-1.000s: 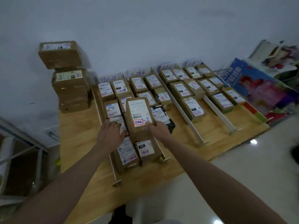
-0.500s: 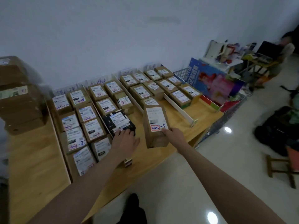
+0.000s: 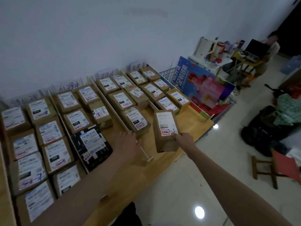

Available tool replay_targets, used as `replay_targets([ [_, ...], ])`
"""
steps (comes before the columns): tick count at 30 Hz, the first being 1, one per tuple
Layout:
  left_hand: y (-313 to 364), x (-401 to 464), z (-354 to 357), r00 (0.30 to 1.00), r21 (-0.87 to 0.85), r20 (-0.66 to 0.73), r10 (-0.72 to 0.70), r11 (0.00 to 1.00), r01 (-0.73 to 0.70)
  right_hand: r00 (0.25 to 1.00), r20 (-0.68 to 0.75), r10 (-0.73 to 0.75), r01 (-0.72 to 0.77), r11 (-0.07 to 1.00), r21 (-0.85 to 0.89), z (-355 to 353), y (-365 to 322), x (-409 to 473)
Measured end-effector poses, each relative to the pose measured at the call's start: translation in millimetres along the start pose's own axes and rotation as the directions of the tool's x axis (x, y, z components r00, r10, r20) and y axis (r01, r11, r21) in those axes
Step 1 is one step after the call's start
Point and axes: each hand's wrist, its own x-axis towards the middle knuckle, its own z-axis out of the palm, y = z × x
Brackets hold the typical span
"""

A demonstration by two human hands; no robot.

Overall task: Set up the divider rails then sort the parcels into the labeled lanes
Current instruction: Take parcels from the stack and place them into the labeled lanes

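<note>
My right hand [image 3: 183, 139] grips the near end of a brown parcel [image 3: 165, 128] with a white label and a red-framed sticker, held just above the wooden table [image 3: 192, 119] near its front edge, in the lane right of a white divider rail [image 3: 120, 118]. My left hand [image 3: 128, 144] hovers open, fingers spread, over the near end of that rail. Several labelled brown parcels fill the lanes, with a black parcel [image 3: 92, 145] in the second lane. Handwritten lane label cards [image 3: 69, 84] stand along the wall.
A colourful blue and pink box [image 3: 205, 84] sits in a wire basket [image 3: 169, 73] at the table's right end. On the floor to the right are a dark bag [image 3: 263, 128] and a small wooden stool [image 3: 276, 167]. A person [image 3: 270, 46] sits at a cluttered desk far right.
My right hand has carried the parcel rightward from the second lane toward the third. My view has swung right, so the stack of boxes at the left has left the frame.
</note>
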Motion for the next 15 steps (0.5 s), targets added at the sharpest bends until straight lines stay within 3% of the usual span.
replay_targets([
  [7, 5.7, 54.4, 13.6, 0.999, 0.003, 0.014, -0.031, 1.000, 0.031, 0.999, 0.036, 0.016, -0.014, 0.999, -0.040, -3.5, -4.9, 64.4],
  [15, 8.6, 103.4, 36.5, 0.977, -0.015, 0.055, -0.207, 0.978, 0.209, 0.983, 0.180, -0.016, 0.038, 0.992, -0.120, 9.9, -13.3, 155.0],
])
